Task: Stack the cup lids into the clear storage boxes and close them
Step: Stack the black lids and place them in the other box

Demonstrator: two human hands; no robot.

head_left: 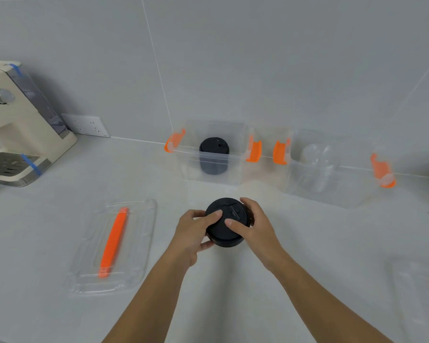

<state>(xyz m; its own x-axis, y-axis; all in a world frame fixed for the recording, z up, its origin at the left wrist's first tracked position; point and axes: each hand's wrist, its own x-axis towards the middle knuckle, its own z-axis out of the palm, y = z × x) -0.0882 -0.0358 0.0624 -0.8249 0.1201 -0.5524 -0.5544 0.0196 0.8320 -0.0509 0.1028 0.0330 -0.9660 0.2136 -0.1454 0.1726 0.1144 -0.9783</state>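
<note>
Two hands grip one black lid stack — two open boxes behind.

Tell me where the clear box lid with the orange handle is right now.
In the head view, the clear box lid lies flat on the counter to the left of the left hand, in front of the coffee machine and nearer than the open box of black lids.

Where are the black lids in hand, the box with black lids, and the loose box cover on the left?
black lids (229, 230), head view, top face between the thumbs.
box (188, 167), head view, front wall.
cover (139, 243), head view, clear right part.
</note>
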